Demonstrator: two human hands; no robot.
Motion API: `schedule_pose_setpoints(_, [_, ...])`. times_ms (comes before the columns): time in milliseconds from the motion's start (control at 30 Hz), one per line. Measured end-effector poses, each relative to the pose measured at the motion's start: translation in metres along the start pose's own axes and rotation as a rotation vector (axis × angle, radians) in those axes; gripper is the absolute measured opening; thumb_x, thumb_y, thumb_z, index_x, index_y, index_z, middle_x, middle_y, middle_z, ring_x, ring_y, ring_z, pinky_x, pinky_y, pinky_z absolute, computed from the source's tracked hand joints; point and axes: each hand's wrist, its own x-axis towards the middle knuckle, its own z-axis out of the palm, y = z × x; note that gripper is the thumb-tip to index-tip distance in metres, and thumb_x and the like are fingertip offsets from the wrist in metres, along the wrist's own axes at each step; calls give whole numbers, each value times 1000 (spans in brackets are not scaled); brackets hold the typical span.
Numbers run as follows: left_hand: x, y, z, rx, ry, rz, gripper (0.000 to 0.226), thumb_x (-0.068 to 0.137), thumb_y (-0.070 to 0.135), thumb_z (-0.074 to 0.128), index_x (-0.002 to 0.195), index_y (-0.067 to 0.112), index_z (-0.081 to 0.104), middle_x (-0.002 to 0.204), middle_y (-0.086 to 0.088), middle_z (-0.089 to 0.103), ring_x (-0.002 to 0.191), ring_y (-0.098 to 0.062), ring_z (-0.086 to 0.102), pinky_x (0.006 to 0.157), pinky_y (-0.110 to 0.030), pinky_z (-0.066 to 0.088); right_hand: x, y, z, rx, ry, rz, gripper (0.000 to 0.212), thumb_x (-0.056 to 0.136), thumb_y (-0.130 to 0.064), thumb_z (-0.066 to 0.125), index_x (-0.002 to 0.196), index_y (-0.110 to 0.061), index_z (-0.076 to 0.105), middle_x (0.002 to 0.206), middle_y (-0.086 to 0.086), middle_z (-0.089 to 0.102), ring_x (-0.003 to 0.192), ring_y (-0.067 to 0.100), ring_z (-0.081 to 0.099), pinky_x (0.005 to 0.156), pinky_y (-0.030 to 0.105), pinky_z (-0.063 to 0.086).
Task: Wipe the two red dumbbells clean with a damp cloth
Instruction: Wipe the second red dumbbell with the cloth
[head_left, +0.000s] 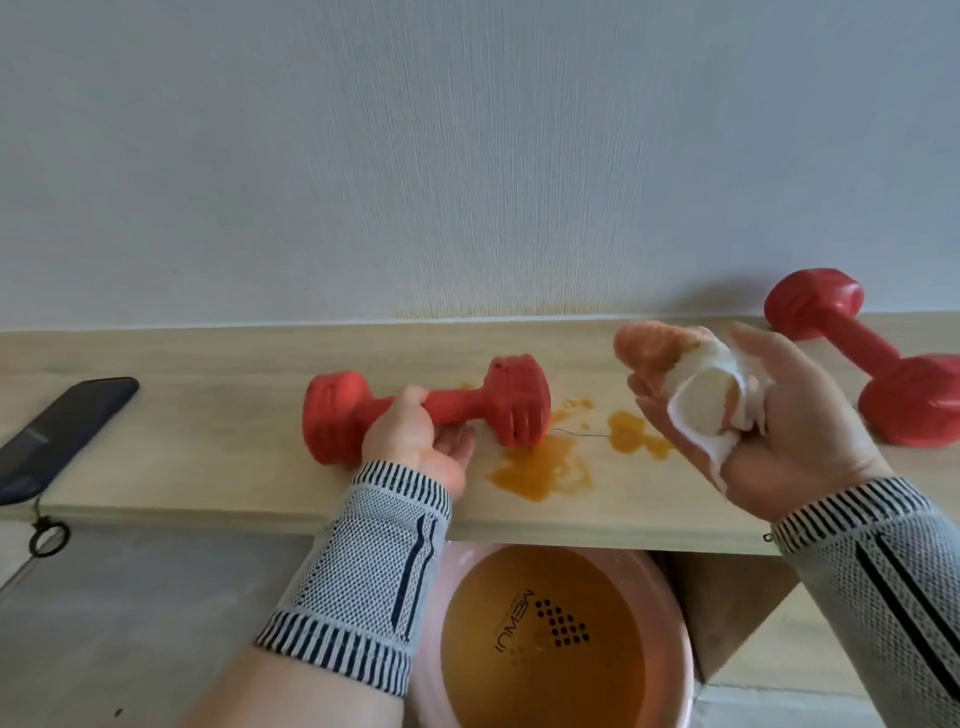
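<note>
Below the shelf edge, a round pink basin of orange-tinted water (675, 597) is sitting. Left hand (421, 441) is gripping the near red plastic dumbbell (431, 410) by its handle — long axis left-right; right hand (769, 415), holding the bunched white stained cloth (701, 395), is hovering just right, nearer the second red dumbbell (857, 353).

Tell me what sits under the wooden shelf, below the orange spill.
Under the wooden shelf stands a pink basin holding orange-tinted water, with a printed logo showing through. The shelf edge covers the basin's far rim; the left forearm hides its left side.
</note>
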Motion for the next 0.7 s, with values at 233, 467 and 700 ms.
schedule_pose_setpoints(233, [-4,33,3,-153,-288,64,7,83,4,52,82,11,50,70,-3,52,63,-16,52,67,-27,50,3,-6,-12,-129,19,-58,24,90,-10,56,110,-6,69,113,15,71,108,22,66,80,34,58])
schedule_pose_setpoints(467, [-8,32,9,160,-460,505,19,85,-3,57,72,11,56,56,1,58,64,-17,56,74,-34,43,-7,19,16,-660,3,-471,18,89,-31,67,98,-18,77,91,5,75,63,12,66,47,21,49])
schedule_pose_setpoints(700, [-15,15,9,364,-627,602,11,81,7,65,78,14,57,67,-5,57,67,-21,52,66,-35,42,1,76,48,-1402,-295,-1201,33,79,-2,60,97,-26,75,106,-1,67,93,16,62,87,21,47])
